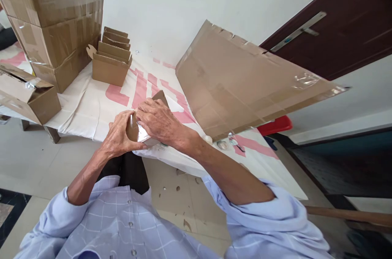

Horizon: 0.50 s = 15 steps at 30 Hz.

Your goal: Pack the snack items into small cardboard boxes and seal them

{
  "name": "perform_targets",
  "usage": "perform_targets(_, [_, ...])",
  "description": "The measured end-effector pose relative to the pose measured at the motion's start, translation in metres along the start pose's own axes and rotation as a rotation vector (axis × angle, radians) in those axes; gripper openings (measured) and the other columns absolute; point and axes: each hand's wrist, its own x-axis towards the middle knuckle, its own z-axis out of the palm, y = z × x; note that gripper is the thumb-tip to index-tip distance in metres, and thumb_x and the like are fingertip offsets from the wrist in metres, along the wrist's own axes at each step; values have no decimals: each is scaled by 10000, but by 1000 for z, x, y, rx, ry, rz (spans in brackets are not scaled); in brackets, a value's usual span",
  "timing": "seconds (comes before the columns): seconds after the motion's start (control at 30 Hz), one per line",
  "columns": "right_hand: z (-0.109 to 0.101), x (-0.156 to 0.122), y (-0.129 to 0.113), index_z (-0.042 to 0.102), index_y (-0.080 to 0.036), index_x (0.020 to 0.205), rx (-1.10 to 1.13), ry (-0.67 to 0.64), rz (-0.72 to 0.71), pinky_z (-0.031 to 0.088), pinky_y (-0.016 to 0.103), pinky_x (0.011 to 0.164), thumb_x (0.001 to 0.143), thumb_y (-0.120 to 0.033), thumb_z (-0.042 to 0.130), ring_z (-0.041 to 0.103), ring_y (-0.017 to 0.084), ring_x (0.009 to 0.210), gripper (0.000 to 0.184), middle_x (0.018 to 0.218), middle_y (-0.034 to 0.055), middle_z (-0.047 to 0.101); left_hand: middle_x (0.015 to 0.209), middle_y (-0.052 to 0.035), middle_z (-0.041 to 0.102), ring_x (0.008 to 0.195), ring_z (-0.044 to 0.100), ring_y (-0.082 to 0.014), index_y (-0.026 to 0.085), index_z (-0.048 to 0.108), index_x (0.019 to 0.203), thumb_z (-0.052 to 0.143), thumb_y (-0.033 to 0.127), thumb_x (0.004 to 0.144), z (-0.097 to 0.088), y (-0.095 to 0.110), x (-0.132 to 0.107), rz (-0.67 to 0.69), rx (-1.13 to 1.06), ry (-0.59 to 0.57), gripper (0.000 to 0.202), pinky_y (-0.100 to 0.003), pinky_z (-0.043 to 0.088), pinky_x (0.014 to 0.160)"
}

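A small cardboard box (132,127) is held at the near edge of the cloth-covered table, tilted, with a brown flap standing up at its far end. Shiny, silvery material, perhaps clear tape or a lining, shows on its near part. My left hand (119,134) wraps round the box's left side, thumb along the near edge. Over the top lies my right hand (157,121), its bent fingers gripping the box from above. Their tips are partly hidden, so anything small between them is out of sight.
Taped cartons (64,26) are stacked at the left, with a loose carton (33,93) before them. Several open small boxes (110,67) stand behind my hands. A large cardboard sheet (239,83) leans at the right, near a tape roll (222,144) and red plastic (275,125).
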Motion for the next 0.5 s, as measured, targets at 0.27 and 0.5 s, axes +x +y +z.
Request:
perform_targets(0.27, [0,0,-1,702,-217,934,116,14,19,419,421,860,1039,-67,513,601,286,1019,263,992,110,731,1517,-162,629,1432,575,-461,282,560,1496,1026,459,602,-1,-2,-1,6,11,6,1023,-679,485,1169])
perform_targets(0.5, [-41,-23,12,644,-246,991,573,395,254,547,413,913,1124,-260,524,656,228,971,179,1012,54,704,1601,-185,571,1454,578,-452,252,532,1547,1019,546,606,-10,-13,-1,15,-22,3,1100,-631,515,1190])
